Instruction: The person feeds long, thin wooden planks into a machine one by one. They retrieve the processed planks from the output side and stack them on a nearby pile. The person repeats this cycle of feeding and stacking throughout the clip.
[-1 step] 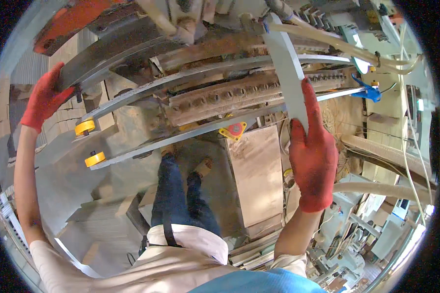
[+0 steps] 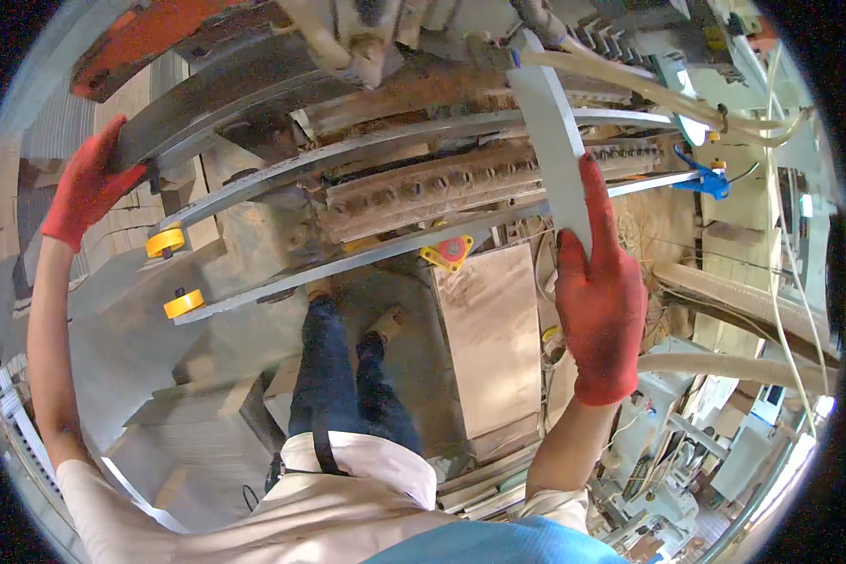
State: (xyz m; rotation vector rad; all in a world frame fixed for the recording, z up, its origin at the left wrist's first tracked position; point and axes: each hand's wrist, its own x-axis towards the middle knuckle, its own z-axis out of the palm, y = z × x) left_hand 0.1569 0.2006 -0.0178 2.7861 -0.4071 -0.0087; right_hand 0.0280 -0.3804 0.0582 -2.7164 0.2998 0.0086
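My left hand, in a red glove, grips the left end of a long dark beam, its thumb and fingers on either side of the end. The other hand, my right hand, also red-gloved, holds the near end of a pale grey flat board. Its forefinger lies stretched along the board's right edge, and the thumb is at the near end. The board points away from me across two metal rails. Its far end reaches a pale hose. The palm side of the right hand is hidden.
Yellow rollers cap the rails' left ends. A blue clamp-like part sits at their right. Below the rails are a red-and-yellow button and a brown panel. Stacked boards stand at lower left; a thick hose runs at right.
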